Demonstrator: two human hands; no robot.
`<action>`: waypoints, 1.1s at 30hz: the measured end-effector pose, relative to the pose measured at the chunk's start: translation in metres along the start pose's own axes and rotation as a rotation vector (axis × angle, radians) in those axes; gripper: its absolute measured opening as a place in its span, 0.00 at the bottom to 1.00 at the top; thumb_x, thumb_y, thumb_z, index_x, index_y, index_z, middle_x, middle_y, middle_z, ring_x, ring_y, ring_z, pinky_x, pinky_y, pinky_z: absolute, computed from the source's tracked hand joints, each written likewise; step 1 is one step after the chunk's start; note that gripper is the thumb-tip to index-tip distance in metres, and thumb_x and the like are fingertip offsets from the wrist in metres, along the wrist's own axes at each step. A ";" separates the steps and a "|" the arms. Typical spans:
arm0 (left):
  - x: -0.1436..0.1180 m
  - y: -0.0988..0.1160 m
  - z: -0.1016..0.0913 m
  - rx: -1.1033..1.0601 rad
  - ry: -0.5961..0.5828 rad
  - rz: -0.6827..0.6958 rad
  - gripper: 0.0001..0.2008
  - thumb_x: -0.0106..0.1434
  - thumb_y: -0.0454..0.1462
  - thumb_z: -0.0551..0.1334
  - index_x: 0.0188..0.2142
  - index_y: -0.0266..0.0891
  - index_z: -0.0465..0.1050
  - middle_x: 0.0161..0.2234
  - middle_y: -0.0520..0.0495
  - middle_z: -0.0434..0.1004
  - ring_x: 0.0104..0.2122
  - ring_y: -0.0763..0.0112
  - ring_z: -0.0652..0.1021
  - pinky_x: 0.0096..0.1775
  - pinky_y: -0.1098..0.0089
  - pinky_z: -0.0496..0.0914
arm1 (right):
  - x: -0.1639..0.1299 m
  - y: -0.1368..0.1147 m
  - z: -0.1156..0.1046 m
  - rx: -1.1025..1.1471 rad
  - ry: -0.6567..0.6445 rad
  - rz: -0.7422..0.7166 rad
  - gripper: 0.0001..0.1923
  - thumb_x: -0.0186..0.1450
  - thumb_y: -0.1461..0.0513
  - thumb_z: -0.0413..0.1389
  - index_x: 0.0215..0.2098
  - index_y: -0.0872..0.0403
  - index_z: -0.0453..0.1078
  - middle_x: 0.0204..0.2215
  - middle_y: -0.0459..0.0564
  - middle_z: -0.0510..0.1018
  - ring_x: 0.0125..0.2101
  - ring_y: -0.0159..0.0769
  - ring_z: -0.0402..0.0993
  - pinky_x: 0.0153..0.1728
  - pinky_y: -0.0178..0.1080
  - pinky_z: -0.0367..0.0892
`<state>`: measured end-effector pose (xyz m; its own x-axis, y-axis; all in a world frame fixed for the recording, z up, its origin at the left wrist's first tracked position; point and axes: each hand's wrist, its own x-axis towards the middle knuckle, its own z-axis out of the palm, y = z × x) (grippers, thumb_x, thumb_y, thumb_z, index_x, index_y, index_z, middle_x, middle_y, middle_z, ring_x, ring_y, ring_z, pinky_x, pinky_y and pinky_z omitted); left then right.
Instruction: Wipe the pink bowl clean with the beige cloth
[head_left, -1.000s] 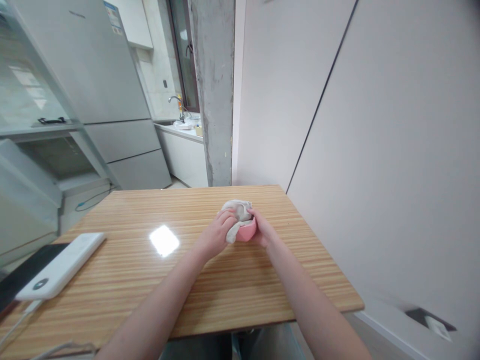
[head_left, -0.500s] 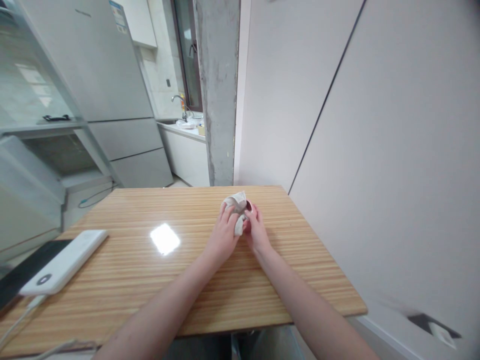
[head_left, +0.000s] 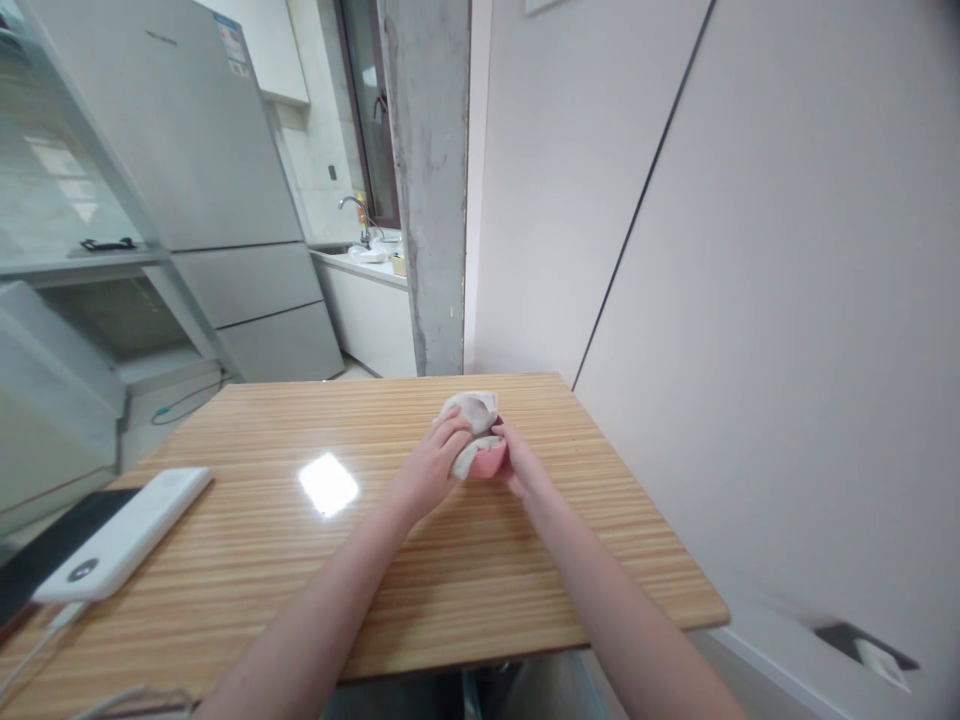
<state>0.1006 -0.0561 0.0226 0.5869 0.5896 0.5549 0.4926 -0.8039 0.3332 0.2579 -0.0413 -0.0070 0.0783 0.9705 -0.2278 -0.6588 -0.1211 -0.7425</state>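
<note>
Over the far middle of the wooden table (head_left: 420, 560), my two hands meet around a small pink cup (head_left: 489, 459). A crumpled white cloth (head_left: 478, 410) is pressed against the cup, partly around and into it. My left hand (head_left: 439, 455) is closed on the cloth at the cup's left side. With its fingers bent around the cup's right side, my right hand (head_left: 517, 458) grips it. The cup's lower front shows pink, while most of its rim is hidden by cloth and fingers.
On the table's left lie a white power bank (head_left: 127, 540) with a white cable (head_left: 45, 640) and a flat black device (head_left: 60, 545). A pale wall (head_left: 712, 330) runs along the right. Behind stand a fridge (head_left: 172, 150) and a sink counter (head_left: 367, 300).
The cup has turned in my hands, so its pink lower side now faces me. My left hand and the cloth have shifted slightly left. The view has tilted a little.
</note>
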 end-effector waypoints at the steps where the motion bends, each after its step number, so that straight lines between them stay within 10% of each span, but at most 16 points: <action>1: 0.000 0.002 0.004 -0.007 0.043 -0.050 0.16 0.61 0.29 0.53 0.49 0.38 0.65 0.56 0.39 0.62 0.63 0.59 0.53 0.60 0.53 0.56 | -0.001 0.003 0.002 0.029 0.039 -0.067 0.18 0.48 0.62 0.59 0.38 0.50 0.67 0.29 0.42 0.77 0.30 0.33 0.73 0.31 0.35 0.69; 10: -0.001 0.029 0.031 0.011 0.149 -0.220 0.17 0.64 0.34 0.51 0.53 0.39 0.61 0.64 0.39 0.47 0.64 0.54 0.48 0.60 0.48 0.55 | -0.012 0.007 0.008 0.028 0.146 -0.319 0.27 0.50 0.60 0.58 0.49 0.46 0.61 0.34 0.41 0.76 0.27 0.30 0.71 0.27 0.33 0.67; 17: -0.005 0.012 0.015 0.081 0.149 -0.268 0.36 0.53 0.31 0.61 0.61 0.42 0.52 0.57 0.37 0.58 0.55 0.53 0.63 0.55 0.50 0.61 | -0.011 0.003 0.008 0.014 0.043 -0.330 0.24 0.51 0.59 0.58 0.47 0.46 0.65 0.38 0.44 0.78 0.38 0.36 0.74 0.37 0.38 0.70; 27: -0.003 0.019 0.020 -0.059 0.264 -0.268 0.18 0.55 0.30 0.58 0.45 0.37 0.61 0.64 0.36 0.39 0.63 0.56 0.52 0.58 0.55 0.58 | -0.015 0.010 0.015 -0.011 -0.057 -0.293 0.30 0.50 0.59 0.61 0.51 0.45 0.61 0.44 0.44 0.76 0.42 0.36 0.73 0.40 0.38 0.70; 33: -0.002 0.013 0.011 -0.076 0.196 -0.179 0.11 0.53 0.26 0.57 0.36 0.38 0.63 0.58 0.37 0.58 0.59 0.57 0.61 0.57 0.54 0.61 | -0.009 -0.003 0.009 -0.052 -0.055 -0.283 0.19 0.54 0.54 0.59 0.43 0.48 0.66 0.38 0.44 0.78 0.36 0.35 0.74 0.36 0.38 0.70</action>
<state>0.1131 -0.0669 0.0179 0.3559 0.7025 0.6164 0.5229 -0.6963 0.4916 0.2523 -0.0478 0.0026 0.2122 0.9769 0.0267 -0.5771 0.1473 -0.8033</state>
